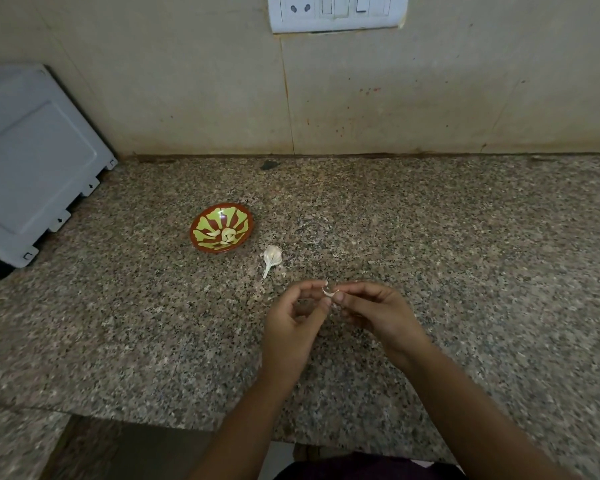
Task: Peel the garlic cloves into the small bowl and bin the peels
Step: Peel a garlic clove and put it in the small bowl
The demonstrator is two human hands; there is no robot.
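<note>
Head view, only cam. Both hands are up over the granite counter (465, 237), center-near, fingertips meeting.

L hand (293, 323): fingers curled in, not a closed fist, w/ a gap showing btwn thumb and the bent fingers. Thumb and index tips pinch the garlic clove (329, 293).

R hand (374, 313): comes in from the right, fingers bent, thumb and forefinger tips closed on the same clove from the other side. Other fingers tucked under; can't tell if they touch it.

The clove is tiny and mostly hidden btwn the fingertips. A white curl of skin sticks up on top. Can't tell how much is peeled.

Small bowl (238, 216): red-brown w/ yellow-green petal pattern, sits on the counter far-left of the hands, well apart from them. A few pale peeled cloves (227, 234) lie in its bottom.

Garlic bulb piece (272, 256): white, stem pointing near-left, on the counter just right-near of the bowl, not touching it, btwn bowl and hands.

Rest: grey appliance (32, 161) at far left on the counter, angled. Beige tiled wall (187, 81) at the back, white socket/switch plate (338, 10) at top.
</note>
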